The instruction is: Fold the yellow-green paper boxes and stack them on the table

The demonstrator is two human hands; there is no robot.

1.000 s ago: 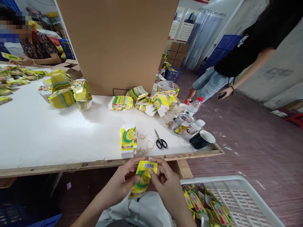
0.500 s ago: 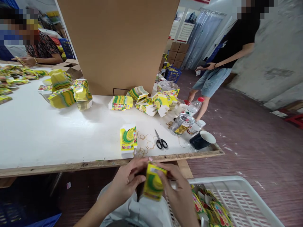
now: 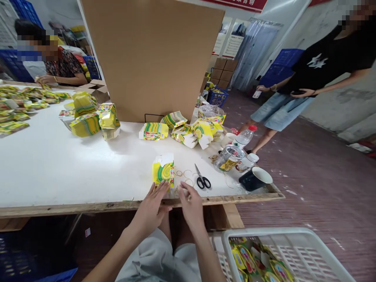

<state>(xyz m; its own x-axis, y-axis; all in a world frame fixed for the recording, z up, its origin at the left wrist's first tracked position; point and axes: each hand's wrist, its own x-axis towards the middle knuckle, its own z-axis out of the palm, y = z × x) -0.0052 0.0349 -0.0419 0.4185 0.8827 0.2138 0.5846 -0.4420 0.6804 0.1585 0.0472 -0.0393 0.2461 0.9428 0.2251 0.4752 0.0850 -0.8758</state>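
1. The stack of flat yellow cartons (image 3: pixel 163 170) is on the white table (image 3: pixel 88 178), close to its near wooden edge and straight ahead of me. Its long axis seems to run from near to far, though my fingers cover the near end.

2. My left hand (image 3: pixel 151 205) is the nearer one. It comes in from the near left, fingers extended and lying over the stack's near end, apparently touching the top. The thumb stands apart, off to the right and on the near side, so I have no pinch on the cartons here.

3. My right hand (image 3: pixel 191 205) is just right of the stack's near end, reaching over the table edge. Its fingers are curled in toward the thumb; I cannot tell whether they pinch anything, since the fingertips blend with what lies behind them.

4. From my right hand, then, the stack lies to the left and a little farther off; from my left hand it lies directly under and beyond the fingertips.

5. Thin rubber bands (image 3: pixel 178 172) lie right of the stack, on the far side of my right hand. The black-handled scissors (image 3: pixel 202 180) lie farther right, apart from both hands.
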